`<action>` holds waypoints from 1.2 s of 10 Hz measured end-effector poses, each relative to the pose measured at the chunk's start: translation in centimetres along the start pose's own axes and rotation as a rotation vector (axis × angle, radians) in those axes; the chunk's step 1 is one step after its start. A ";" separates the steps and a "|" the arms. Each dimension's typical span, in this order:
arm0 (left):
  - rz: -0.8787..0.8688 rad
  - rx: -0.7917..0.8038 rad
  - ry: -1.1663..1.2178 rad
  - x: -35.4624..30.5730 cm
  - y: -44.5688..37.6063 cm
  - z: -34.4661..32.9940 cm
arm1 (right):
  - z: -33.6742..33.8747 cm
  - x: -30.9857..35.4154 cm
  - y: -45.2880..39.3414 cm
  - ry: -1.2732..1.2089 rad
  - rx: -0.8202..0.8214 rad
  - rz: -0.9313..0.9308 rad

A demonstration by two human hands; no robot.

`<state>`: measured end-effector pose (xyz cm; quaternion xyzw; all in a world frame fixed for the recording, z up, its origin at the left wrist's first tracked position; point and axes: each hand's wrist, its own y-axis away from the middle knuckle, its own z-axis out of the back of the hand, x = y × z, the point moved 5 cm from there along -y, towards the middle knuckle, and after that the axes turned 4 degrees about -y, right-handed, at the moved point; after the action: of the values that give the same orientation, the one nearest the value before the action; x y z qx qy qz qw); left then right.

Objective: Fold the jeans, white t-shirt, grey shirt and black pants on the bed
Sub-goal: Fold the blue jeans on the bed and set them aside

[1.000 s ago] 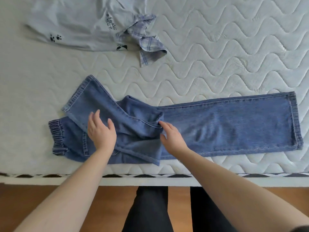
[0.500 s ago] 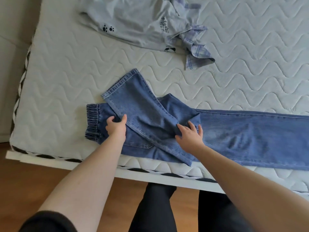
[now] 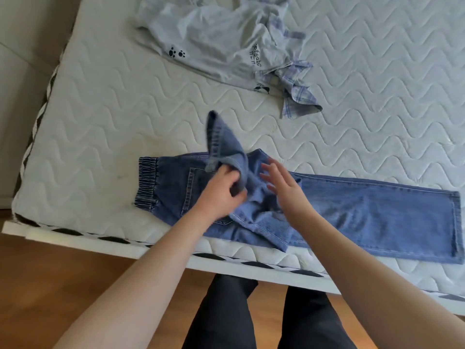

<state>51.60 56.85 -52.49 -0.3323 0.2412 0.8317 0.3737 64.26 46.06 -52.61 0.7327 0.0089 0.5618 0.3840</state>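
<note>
Blue jeans [image 3: 364, 212] lie along the near edge of the bed, elastic waistband at the left, one leg stretched out to the right. My left hand [image 3: 221, 190] grips the other leg, which is doubled back, and lifts its hem end up off the seat of the jeans. My right hand [image 3: 281, 182] hovers open just right of it, fingers spread over the crotch area. A pale grey t-shirt [image 3: 214, 41] with paw prints and lettering lies crumpled at the far side. No black pants are visible on the bed.
A checked blue-and-white garment [image 3: 299, 96] lies partly under the t-shirt's right edge. The quilted white mattress [image 3: 113, 117] ends at a white frame edge [image 3: 75, 241] near me; wooden floor and my dark-trousered legs [image 3: 226, 318] are below. A wall stands at the left.
My left hand has taken hold of the folded-back leg and raised its hem end off the jeans. My right hand let go of the fold and opened. The view shifted.
</note>
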 end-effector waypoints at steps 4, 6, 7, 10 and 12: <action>-0.390 0.168 -0.091 -10.9 5.0 -3.8 | 6.4 3.0 6.3 -0.167 -0.150 -0.122; 0.090 -0.120 0.220 -11.8 1.3 -0.5 | 10.6 5.3 11.2 -0.284 0.034 -0.065; 0.270 0.210 0.387 -13.2 -0.7 -1.6 | 12.5 6.2 13.6 -0.220 0.068 -0.052; 0.246 0.794 0.639 -21.4 -2.3 -7.4 | 20.7 6.3 19.1 -0.358 -0.243 -0.035; 0.178 0.533 0.579 -26.6 -6.7 -8.8 | 25.4 5.1 23.9 -0.289 -0.508 -0.036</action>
<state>73.43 42.89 -39.85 -0.4221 0.5718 0.6411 0.2897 77.23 17.46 -36.68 0.6853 -0.1736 0.4288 0.5624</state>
